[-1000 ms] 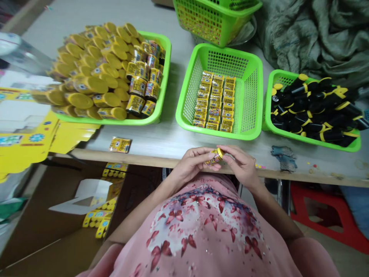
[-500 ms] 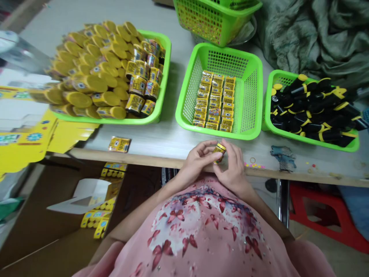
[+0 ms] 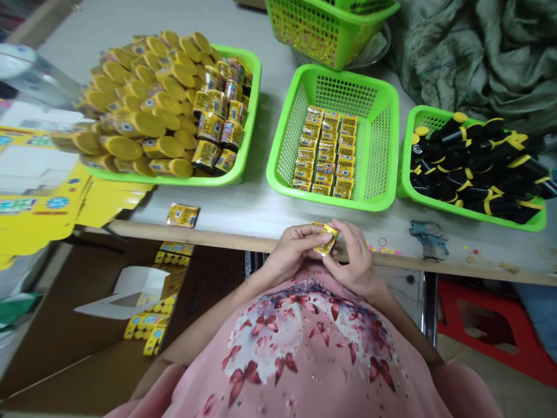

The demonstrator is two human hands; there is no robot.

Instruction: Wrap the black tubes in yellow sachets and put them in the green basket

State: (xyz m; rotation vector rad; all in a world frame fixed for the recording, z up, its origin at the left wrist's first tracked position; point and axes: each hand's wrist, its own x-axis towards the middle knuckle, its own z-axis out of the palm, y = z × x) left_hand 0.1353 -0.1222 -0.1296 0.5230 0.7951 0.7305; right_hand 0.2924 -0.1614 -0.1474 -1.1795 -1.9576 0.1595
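Note:
In front of my body, at the table's front edge, a small yellow-labelled tub (image 3: 328, 240) is held up between my two hands. The fingers and thumb of my left hand (image 3: 296, 244) pinch it from the left, hiding part of it. My right hand (image 3: 354, 264) curves around its other side, index fingertip at the top and thumb below. Flat yellow printed sleeves (image 3: 325, 152) stand in several rows in the green basket (image 3: 376, 200) just beyond. A few more yellow sleeves (image 3: 182, 215) lie on the table to the left.
At left, a green basket (image 3: 250, 125) is heaped with yellow-lidded tubs (image 3: 161, 116). Black containers with yellow bands (image 3: 474, 162) fill the right basket (image 3: 478, 213). Stacked baskets (image 3: 324, 35) stand behind. A blue-grey rag (image 3: 430, 238) lies near the edge; an open carton (image 3: 78, 325) is below left.
Both hands have turned the tub, so its printed side now faces up and its yellow end shows less. My right hand has shifted its fingers around it. The baskets stay put.

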